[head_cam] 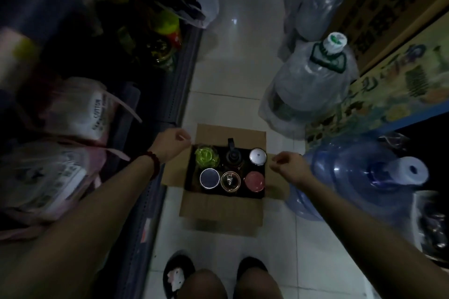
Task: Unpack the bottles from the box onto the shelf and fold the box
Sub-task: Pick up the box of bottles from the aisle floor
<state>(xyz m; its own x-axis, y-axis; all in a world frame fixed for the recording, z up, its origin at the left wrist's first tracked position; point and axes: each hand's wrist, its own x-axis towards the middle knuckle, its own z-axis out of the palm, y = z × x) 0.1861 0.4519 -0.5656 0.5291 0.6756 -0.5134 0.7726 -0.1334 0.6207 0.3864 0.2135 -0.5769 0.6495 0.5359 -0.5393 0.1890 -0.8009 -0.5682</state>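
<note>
An open cardboard box (pixel 222 209) stands on the tiled floor between my feet and the aisle. Inside stand several bottles seen from above: a green-lidded one (pixel 206 156), a dark one with a handle (pixel 232 155), a white-capped one (pixel 258 156), a dark-lidded one (pixel 209 178), a clear-lidded one (pixel 230 181) and a pink-lidded one (pixel 254 180). My left hand (pixel 173 143) is at the box's left flap, fingers curled by its edge. My right hand (pixel 288 165) is at the right flap, fingers curled. Whether either hand grips its flap is unclear in the dim light.
A dark shelf (pixel 170 94) with bagged goods runs along the left. Large water jugs (pixel 313 80) in plastic wrap and a blue water jug (pixel 359 177) crowd the right side. Printed cartons (pixel 388 19) stand behind them. Pale floor tiles (pixel 243 31) stretch ahead.
</note>
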